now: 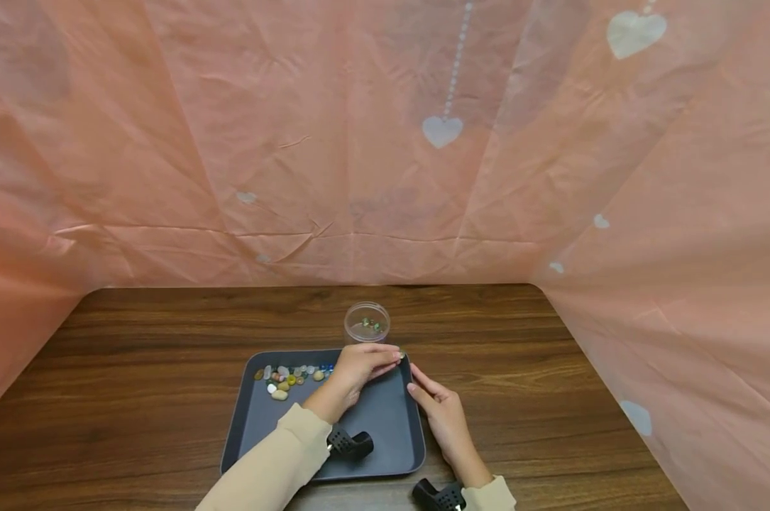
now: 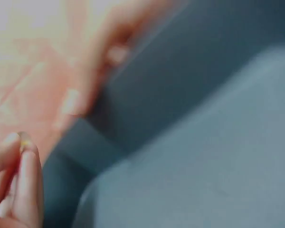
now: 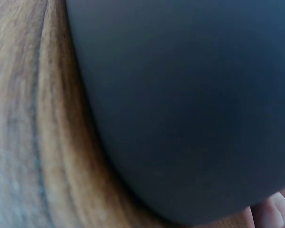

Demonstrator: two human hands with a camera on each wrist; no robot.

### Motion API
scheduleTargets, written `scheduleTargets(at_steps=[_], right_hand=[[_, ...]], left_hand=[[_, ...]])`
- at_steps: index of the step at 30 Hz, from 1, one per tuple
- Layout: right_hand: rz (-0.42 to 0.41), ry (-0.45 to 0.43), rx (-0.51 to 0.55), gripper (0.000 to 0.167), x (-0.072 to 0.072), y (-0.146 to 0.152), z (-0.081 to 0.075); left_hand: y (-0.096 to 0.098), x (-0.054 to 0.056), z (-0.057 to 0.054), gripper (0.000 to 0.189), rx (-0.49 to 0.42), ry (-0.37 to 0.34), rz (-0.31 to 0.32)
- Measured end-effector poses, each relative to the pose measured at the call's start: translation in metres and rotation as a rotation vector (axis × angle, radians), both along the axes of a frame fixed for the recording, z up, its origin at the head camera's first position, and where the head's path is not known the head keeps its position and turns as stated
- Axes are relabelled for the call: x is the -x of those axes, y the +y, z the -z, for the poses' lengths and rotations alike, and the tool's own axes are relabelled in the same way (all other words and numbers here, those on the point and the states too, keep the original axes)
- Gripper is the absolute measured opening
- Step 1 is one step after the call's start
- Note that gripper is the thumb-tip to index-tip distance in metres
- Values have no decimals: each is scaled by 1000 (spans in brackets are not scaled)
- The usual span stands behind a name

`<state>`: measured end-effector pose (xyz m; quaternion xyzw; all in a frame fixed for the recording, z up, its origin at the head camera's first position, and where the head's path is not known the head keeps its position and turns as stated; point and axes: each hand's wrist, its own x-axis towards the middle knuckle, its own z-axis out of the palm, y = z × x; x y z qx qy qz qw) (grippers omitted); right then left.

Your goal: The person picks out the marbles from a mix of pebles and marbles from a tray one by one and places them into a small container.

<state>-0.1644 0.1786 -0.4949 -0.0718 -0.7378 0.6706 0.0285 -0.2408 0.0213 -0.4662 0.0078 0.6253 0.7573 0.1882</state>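
Observation:
My left hand [image 1: 359,369] reaches across the grey tray [image 1: 378,426] to its far right corner. Thumb and fingertips pinch a small shiny stone [image 1: 402,355], which looks partly clear with a yellowish tint [image 2: 24,141] in the left wrist view. Against the tray's right rim, near that same corner, rests my right hand [image 1: 445,419], its thumb and index finger extended. The right wrist view is mostly filled by the dark tray [image 3: 190,104], with a few fingers [image 3: 270,213] at the lower right.
Several small coloured stones [image 1: 284,387] lie toward the tray's far left, partly hidden by my left hand. Just beyond the tray stands a clear round container [image 1: 367,312] with a few green pieces inside. Pink cloth [image 1: 346,177] encloses the wooden table [image 1: 167,369].

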Motion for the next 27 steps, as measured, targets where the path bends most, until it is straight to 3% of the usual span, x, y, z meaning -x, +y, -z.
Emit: scheduleTargets(at_steps=[3, 6, 11, 13, 15, 17, 22, 25, 27], right_hand=[[2, 7, -16, 40, 1, 0, 0], [5, 9, -22, 40, 1, 0, 0], [14, 2, -26, 40, 0, 0, 0], [16, 0, -29, 40, -1, -1, 0], [20, -2, -32, 40, -1, 0, 0], [19, 0, -36, 40, -1, -1, 0], [20, 1, -38, 40, -2, 0, 0], [22, -5, -33, 39, -2, 1, 1], [22, -7, -32, 39, -3, 1, 1]], left_hand=[[-5, 4, -6, 37, -198, -94, -2], [-11, 8, -11, 41, -301, -131, -14], [-22, 16, -22, 37, -356, -132, -71], [-28, 20, -27, 36, -338, -103, -96], [-32, 23, -30, 34, -259, -50, -129], [-37, 28, -34, 32, -114, 28, -168], [-44, 38, -40, 21, 375, 289, -250], [-44, 42, -41, 15, 562, 403, -275], [-44, 42, -40, 13, 628, 451, -268]])
